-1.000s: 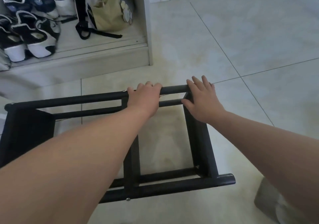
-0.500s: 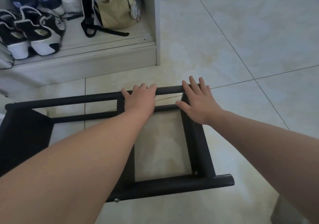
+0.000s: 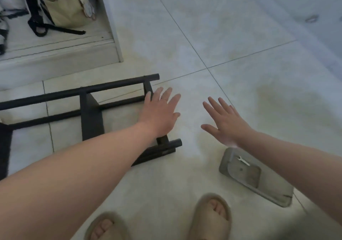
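Both hands are off the rack's top bar now. A moment ago the left hand [image 3: 160,114] was curled over that bar and the right hand [image 3: 224,123] lay flat on the corner post. The view has also swung to the right, so the black rack [image 3: 90,114] now sits out to the left of both hands, lying on the tiled floor [image 3: 240,64].

Both arms reach forward and down, almost straight, with the backs of the hands up. The left hand is spread wide and flat, fingers straight and holding nothing. It lies over the rack's right end post, its index finger beside the top of that post; whether the palm touches the post cannot be told. The right hand is also wide open, fingers fanned and thumb out. It grips nothing, hangs over bare floor and is well apart from the rack.

Just behind the right wrist a grey tray [image 3: 249,177] lies on the floor with a small wrench [image 3: 244,161] in it. Two beige slippers [image 3: 211,215] show below the hands. A tan bag [image 3: 64,8] stands far beyond the left hand.
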{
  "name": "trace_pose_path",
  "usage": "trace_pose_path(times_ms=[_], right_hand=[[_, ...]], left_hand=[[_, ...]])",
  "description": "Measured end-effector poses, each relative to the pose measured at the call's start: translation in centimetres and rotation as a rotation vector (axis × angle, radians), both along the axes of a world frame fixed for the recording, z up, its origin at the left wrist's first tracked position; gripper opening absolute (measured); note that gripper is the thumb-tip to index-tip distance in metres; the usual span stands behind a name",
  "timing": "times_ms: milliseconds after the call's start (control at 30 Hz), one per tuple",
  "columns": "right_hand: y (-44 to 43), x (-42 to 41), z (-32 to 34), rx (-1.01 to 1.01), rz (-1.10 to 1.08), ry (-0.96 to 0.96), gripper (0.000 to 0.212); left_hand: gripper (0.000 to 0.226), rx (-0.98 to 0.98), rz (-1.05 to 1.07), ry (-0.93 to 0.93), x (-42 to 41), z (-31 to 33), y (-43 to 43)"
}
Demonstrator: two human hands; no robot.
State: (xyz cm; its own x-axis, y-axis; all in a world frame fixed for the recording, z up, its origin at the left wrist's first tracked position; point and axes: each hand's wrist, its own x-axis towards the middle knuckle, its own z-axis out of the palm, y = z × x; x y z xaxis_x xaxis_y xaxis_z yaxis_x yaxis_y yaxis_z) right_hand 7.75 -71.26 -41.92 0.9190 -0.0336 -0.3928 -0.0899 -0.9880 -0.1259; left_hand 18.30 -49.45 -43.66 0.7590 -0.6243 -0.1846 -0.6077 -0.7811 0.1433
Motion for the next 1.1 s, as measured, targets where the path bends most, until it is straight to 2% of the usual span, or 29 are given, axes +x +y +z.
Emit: trace_pose_path(times_ms=[133,200,300,433,533,633,733,800,1100], right_hand=[[-4.6,-7.8,0.1,0.051,-0.147,0.068,0.074],[-6.8,-11.3,-0.9,0.077,-0.234,0.117,0.071],[-9.8,-14.9,-3.3,0.098,-0.377,0.189,0.063],[-12.6,-17.0,-7.4,0.103,-0.474,0.25,0.051],[-13.1,-16.8,-10.3,0.149,-0.5,0.265,0.044],[-12.7,-15.7,-12.7,0.191,-0.47,0.272,0.036],[-11.4,-14.5,-14.6,0.239,-0.424,0.255,0.029],[-10.3,-13.9,-15.6,0.264,-0.419,0.238,0.025],[-8.7,-12.6,-17.0,0.275,-0.559,0.186,0.012]], left_hand=[[0.059,-0.065,-0.227,0.075,-6.0,1.0,-5.1],[0.058,-0.092,-0.281,0.26,-9.0,0.6,-7.4],[0.062,-0.062,-0.186,0.638,-12.8,-1.1,-10.3],[0.06,-0.038,0.012,0.862,-15.6,-4.2,-13.3],[0.045,-0.109,0.09,0.911,-16.1,-5.9,-14.7],[0.01,-0.183,0.15,0.916,-16.3,-7.3,-15.5],[0.02,-0.231,0.213,0.971,-16.8,-8.2,-15.9],[0.016,-0.237,0.237,0.994,-17.0,-8.6,-16.0],[0.016,-0.248,0.263,1.06,-16.8,-9.0,-16.2]])
